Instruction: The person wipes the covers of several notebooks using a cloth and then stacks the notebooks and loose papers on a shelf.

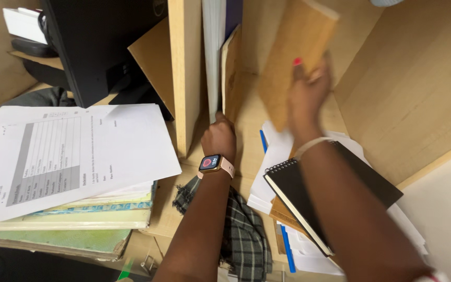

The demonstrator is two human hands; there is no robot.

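Note:
My right hand (309, 96) grips a brown envelope-like folder (293, 57), held tilted inside a wooden shelf compartment (413, 89). My left hand (218, 137), a smartwatch on its wrist, reaches into the same compartment and touches the lower edges of upright books and folders (223, 62) that lean against a wooden divider (185, 73). Its fingers are hidden behind those books. Under my right forearm lies a black spiral notebook (298, 190) on top of loose white papers (272, 156).
A stack of printed sheets and thick files (63, 156) lies at the left. A black monitor (95, 42) stands behind it. A dark plaid cloth (244, 230) hangs over the desk's front edge. A blue pen (263, 141) lies among the papers.

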